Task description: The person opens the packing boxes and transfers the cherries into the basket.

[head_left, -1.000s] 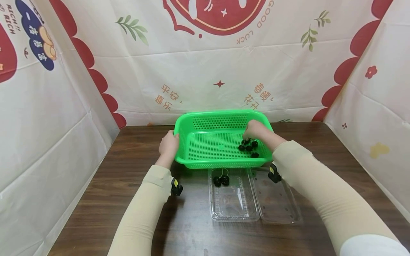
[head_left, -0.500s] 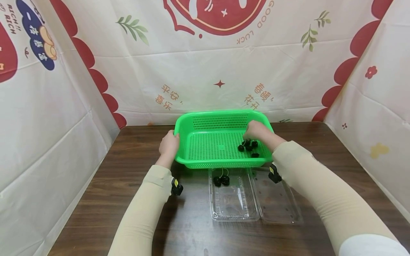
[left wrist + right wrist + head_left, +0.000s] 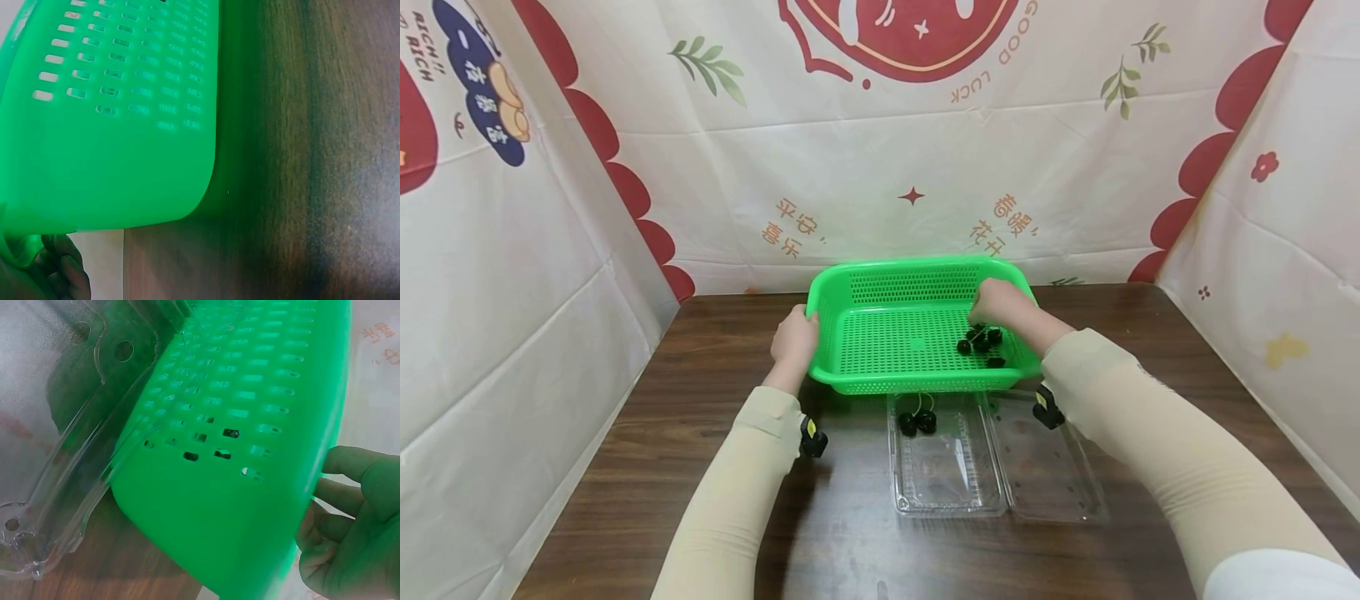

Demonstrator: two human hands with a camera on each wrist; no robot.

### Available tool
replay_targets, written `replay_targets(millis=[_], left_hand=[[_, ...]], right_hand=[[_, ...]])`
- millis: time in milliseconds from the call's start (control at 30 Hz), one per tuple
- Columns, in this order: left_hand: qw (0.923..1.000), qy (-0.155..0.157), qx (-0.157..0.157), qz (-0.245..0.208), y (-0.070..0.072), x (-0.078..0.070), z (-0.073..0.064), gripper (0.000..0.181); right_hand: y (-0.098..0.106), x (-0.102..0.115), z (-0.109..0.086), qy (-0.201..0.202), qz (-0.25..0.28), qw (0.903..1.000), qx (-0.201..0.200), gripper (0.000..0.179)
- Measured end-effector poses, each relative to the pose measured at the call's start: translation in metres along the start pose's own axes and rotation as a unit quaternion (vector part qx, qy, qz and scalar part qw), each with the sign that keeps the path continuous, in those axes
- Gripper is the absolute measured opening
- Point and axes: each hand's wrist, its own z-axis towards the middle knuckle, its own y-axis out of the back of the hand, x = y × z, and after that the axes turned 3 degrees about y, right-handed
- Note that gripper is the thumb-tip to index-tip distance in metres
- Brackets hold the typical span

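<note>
A green perforated plastic basket (image 3: pixel 917 383) stands at the back of the table. My left hand (image 3: pixel 795 337) grips its left rim, fingers curled round the edge. Over the right end, my right hand (image 3: pixel 1000 303) reaches down into the basket with bent fingers, pinching at the stems of dark cherries (image 3: pixel 981 343); its fingertips are mostly hidden in the head view. In the right wrist view the curled fingers (image 3: pixel 337 497) show beyond the basket's rim. One dark cherry (image 3: pixel 996 362) lies apart, nearer the front wall.
In front of the basket lies a clear plastic clamshell box (image 3: pixel 951 500), opened flat, with its lid (image 3: pixel 1052 483) to the right. Two stemmed cherries (image 3: pixel 917 423) sit in the box. A printed cloth (image 3: pixel 865 167) hangs behind the table (image 3: pixel 647 467).
The cherries under my right hand have shifted slightly and bunched closer together. My left hand keeps its place on the basket's rim.
</note>
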Motion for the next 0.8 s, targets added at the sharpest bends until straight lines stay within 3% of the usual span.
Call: replay_targets(millis=[133, 333, 800], left_hand=[[1.0000, -0.001, 0.000, 0.001, 0.000, 0.000, 0.000, 0.042], [1.0000, -0.004, 0.002, 0.003, 0.000, 0.001, 0.001, 0.041], [1.0000, 0.001, 0.003, 0.001, 0.000, 0.001, 0.001, 0.042]], right_hand=[[0.004, 0.006, -0.006, 0.009, -0.007, 0.9999, 0.005, 0.041], [0.007, 0.017, -0.017, 0.017, -0.018, 0.9997, 0.001, 0.013], [0.002, 0.037, -0.046, 0.060, -0.036, 0.9973, -0.024, 0.024]])
